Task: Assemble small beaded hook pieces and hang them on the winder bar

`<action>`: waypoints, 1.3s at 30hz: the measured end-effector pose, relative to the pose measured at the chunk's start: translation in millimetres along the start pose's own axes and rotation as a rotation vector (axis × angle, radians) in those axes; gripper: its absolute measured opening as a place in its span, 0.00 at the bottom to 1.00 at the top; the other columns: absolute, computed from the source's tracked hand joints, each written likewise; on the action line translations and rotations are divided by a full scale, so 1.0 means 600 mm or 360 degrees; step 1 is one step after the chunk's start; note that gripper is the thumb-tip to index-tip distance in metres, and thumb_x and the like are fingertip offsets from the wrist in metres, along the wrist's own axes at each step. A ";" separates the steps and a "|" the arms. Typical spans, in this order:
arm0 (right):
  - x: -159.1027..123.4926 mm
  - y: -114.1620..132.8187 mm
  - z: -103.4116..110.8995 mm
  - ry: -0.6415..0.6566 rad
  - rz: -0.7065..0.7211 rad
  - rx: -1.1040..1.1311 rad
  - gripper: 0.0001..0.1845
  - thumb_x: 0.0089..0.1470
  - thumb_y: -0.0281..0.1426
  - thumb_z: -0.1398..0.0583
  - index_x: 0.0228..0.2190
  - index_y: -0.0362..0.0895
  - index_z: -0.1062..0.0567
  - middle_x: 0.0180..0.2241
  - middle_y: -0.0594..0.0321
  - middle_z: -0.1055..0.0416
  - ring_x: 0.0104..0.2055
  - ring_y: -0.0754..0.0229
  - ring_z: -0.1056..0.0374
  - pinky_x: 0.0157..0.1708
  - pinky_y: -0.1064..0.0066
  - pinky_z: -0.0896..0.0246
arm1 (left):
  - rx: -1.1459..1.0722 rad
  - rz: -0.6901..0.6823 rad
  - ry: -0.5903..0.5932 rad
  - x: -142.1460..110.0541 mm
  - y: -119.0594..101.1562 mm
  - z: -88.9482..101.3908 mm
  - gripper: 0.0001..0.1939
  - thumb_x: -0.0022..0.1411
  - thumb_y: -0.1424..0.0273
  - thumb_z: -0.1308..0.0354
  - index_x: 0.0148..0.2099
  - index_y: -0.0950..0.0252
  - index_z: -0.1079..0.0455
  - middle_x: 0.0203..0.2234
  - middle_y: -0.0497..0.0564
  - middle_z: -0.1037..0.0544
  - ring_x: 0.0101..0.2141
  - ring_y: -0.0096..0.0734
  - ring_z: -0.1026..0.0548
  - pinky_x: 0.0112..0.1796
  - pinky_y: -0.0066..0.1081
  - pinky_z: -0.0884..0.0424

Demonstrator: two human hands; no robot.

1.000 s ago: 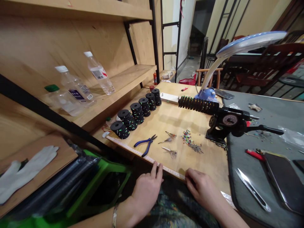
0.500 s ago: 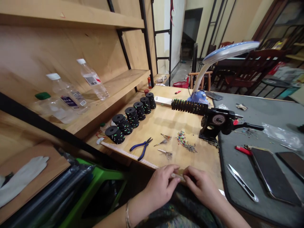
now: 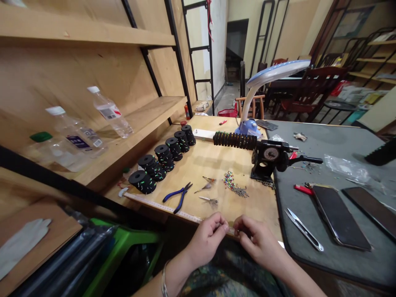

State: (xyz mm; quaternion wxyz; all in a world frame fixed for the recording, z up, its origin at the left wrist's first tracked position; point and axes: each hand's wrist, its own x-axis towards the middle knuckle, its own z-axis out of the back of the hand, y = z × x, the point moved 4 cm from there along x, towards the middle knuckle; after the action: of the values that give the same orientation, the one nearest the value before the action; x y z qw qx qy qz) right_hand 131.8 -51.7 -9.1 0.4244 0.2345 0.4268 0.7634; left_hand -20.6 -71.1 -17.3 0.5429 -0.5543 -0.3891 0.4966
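My left hand (image 3: 207, 239) and my right hand (image 3: 256, 241) sit at the front edge of a wooden board (image 3: 198, 165), fingers curled and pinched towards each other on the near end of a measuring tape strip (image 3: 163, 208). Anything smaller between the fingertips is hidden. Beyond the hands lie blue-handled pliers (image 3: 177, 197), a scattered pile of coloured beads (image 3: 230, 183) and a small feathered hook (image 3: 210, 202). Several black spools with bright flecks (image 3: 142, 181) stand in a row at the left. A black hand-cranked winder (image 3: 269, 156) carries a bristly black coil (image 3: 235, 140) at the back.
A blue desk lamp (image 3: 250, 126) stands behind the coil. To the right, a grey mat (image 3: 309, 264) holds snips (image 3: 305, 230) and a phone (image 3: 338, 216). Plastic bottles (image 3: 108, 111) sit on the shelf at left, above a green stool (image 3: 123, 239).
My fingers have closed from resting flat on the tape into a pinch at its end. The whole scene has shifted in view as my head moved.
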 end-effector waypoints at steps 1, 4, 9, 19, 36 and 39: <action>-0.001 0.001 0.001 -0.0005 0.0000 0.0023 0.09 0.50 0.21 0.48 0.31 0.45 0.32 0.25 0.67 0.32 0.27 0.62 0.37 0.27 0.74 0.45 | -0.0067 0.0029 0.0013 0.000 0.001 -0.001 0.11 0.62 0.64 0.49 0.30 0.64 0.39 0.22 0.42 0.41 0.25 0.25 0.44 0.27 0.27 0.46; -0.002 0.004 0.004 -0.0012 -0.0012 0.0070 0.08 0.51 0.22 0.48 0.32 0.45 0.32 0.25 0.67 0.33 0.27 0.62 0.37 0.27 0.74 0.44 | -0.0236 0.0109 0.0033 0.000 0.002 -0.002 0.13 0.61 0.61 0.46 0.31 0.64 0.39 0.20 0.41 0.43 0.23 0.24 0.46 0.26 0.26 0.48; -0.003 0.009 0.006 -0.0013 0.0006 -0.0011 0.06 0.54 0.26 0.47 0.29 0.45 0.31 0.22 0.68 0.34 0.25 0.63 0.38 0.26 0.74 0.46 | -0.0345 0.0157 0.0023 -0.001 0.002 -0.006 0.16 0.58 0.58 0.42 0.30 0.64 0.39 0.19 0.40 0.43 0.22 0.23 0.47 0.24 0.26 0.51; -0.003 0.004 0.009 0.0030 -0.0034 0.0041 0.06 0.54 0.26 0.46 0.32 0.44 0.28 0.24 0.67 0.31 0.26 0.62 0.36 0.26 0.74 0.44 | -0.0741 0.0271 0.0077 0.001 0.006 -0.011 0.17 0.54 0.59 0.37 0.29 0.65 0.39 0.16 0.38 0.45 0.19 0.19 0.52 0.22 0.26 0.58; -0.001 -0.013 0.030 0.0013 -0.0047 0.0219 0.12 0.56 0.34 0.48 0.29 0.44 0.28 0.23 0.67 0.34 0.27 0.61 0.38 0.29 0.72 0.44 | -0.1138 0.0271 0.0255 0.000 -0.037 0.002 0.15 0.56 0.66 0.36 0.29 0.66 0.39 0.15 0.36 0.50 0.16 0.16 0.55 0.21 0.25 0.59; -0.002 -0.016 0.027 -0.0032 -0.0027 0.0239 0.11 0.56 0.35 0.47 0.27 0.44 0.29 0.22 0.68 0.36 0.26 0.62 0.39 0.28 0.72 0.45 | -0.1140 0.0276 0.0264 0.001 -0.039 -0.001 0.15 0.56 0.66 0.36 0.29 0.67 0.39 0.15 0.36 0.50 0.16 0.15 0.55 0.20 0.24 0.59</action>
State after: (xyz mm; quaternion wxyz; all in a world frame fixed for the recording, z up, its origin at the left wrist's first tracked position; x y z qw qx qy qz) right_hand 148.5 -42.8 -8.8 0.4162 0.2697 0.4804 0.7233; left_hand -17.7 -68.2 5.4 0.3003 -0.7781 -0.4446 0.3267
